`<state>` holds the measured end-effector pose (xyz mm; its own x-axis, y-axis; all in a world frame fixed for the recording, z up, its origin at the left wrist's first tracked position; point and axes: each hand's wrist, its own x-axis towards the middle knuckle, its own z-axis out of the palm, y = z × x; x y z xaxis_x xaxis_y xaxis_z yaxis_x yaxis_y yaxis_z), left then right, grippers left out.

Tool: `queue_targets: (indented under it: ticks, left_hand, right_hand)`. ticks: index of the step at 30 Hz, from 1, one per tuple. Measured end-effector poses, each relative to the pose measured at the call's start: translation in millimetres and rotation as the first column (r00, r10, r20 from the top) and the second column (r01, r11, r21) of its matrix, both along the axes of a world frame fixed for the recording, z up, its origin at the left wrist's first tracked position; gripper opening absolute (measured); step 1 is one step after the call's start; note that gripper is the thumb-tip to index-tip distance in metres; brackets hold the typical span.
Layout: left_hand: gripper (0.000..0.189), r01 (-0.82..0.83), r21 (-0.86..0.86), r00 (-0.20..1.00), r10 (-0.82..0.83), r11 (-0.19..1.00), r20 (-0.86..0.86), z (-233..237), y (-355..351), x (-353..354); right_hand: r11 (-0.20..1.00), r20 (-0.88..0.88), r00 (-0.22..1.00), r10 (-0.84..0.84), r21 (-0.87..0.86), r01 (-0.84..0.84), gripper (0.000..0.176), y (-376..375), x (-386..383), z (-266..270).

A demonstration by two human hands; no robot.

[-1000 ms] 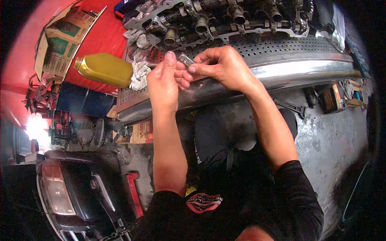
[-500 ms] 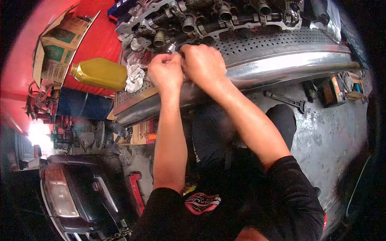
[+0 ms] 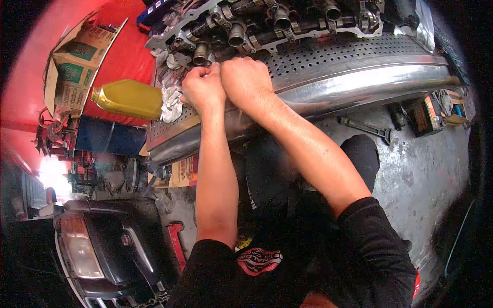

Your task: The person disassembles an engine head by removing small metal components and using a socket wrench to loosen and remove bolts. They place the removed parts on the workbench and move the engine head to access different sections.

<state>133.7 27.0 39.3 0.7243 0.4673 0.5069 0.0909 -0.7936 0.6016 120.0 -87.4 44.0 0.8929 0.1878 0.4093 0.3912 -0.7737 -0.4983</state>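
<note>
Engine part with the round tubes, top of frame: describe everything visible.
The engine part looks metal: pale grey edge, darker, grimy-looking middle. Four round, open-ended tubes show in a row, beside a dark shaft. It sits lengthwise over the perforated tray, its far side cut off by the frame. The left hand and right hand are close by its near edge; contact is unclear.
</note>
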Motion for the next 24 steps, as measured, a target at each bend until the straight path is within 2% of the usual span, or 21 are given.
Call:
queue_targets:
  ticks: [3, 6, 12, 15, 18, 21, 24]
  left_hand:
    - [0.031, -0.001, 0.071, 0.999, -0.003, 0.997, 0.049, -8, 7, 4]
    - [0.034, 0.005, 0.156, 0.977, -0.038, 0.988, 0.209, -15, 7, 9]
    - [0.031, -0.033, 0.157, 0.974, -0.003, 0.987, 0.225, -14, 6, 6]
    - [0.031, 0.032, 0.089, 0.969, -0.053, 0.996, 0.24, -16, 8, 9]
    - [0.031, 0.012, 0.108, 0.989, -0.027, 0.994, 0.143, -9, 6, 7]
    - [0.029, 0.01, 0.042, 1.0, -0.01, 0.999, 0.015, -3, 5, 1]
    - [0.029, 0.012, 0.054, 0.998, -0.015, 0.998, 0.058, -3, 3, 0]
  right_hand:
    - [1.0, 0.003, 1.0, -0.006, -0.017, 0.006, 0.02, 4, 3, -5]
    - [1.0, -0.021, 1.0, -0.002, 0.026, 0.003, 0.02, 1, 4, -7]
    - [0.998, 0.008, 1.0, -0.01, 0.066, 0.009, 0.019, 4, 7, -14]
    - [0.999, 0.014, 1.0, -0.017, 0.038, 0.017, 0.018, 4, 7, -14]
    - [1.0, -0.02, 1.0, -0.013, -0.007, 0.013, 0.018, 4, 3, -8]
    - [0.999, -0.078, 0.997, 0.01, -0.034, -0.012, 0.019, 3, 4, -3]
    - [0.999, -0.108, 0.994, 0.031, -0.003, -0.031, 0.019, 1, 5, -2]
